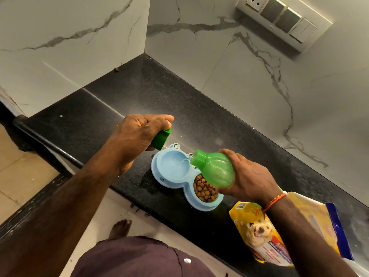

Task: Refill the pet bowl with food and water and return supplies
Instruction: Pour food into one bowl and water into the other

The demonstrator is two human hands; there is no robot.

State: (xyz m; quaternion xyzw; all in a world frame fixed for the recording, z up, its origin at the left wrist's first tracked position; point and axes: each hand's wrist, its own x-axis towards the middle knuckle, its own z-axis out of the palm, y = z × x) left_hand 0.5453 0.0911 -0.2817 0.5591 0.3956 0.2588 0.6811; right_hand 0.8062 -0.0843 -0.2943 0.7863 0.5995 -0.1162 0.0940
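Nearest me: purple shorts and a bare foot on the floor below the desk edge. Right hand has its grip wrapped tight round the belly of the green bottle, thumb on top, fingers underneath; bottle tipped near horizontal, mouth pointing left, thin stream of water running into the left well of the blue double pet bowl. I see that well holding water, the right well full of brown kibble. Left hand is curled closed on the green cap, held above the desk just beyond the bowl's far-left rim, not touching it. Bowl sits on the black desk close to the front edge, its kibble end nearest that edge. Yellow pet food bag lies flat to the right of the bowl, partly under my right forearm, near the front edge too. Open desk room beyond and left of the bowl, up to the corner where the marble walls meet; switch panel on the right wall well above.
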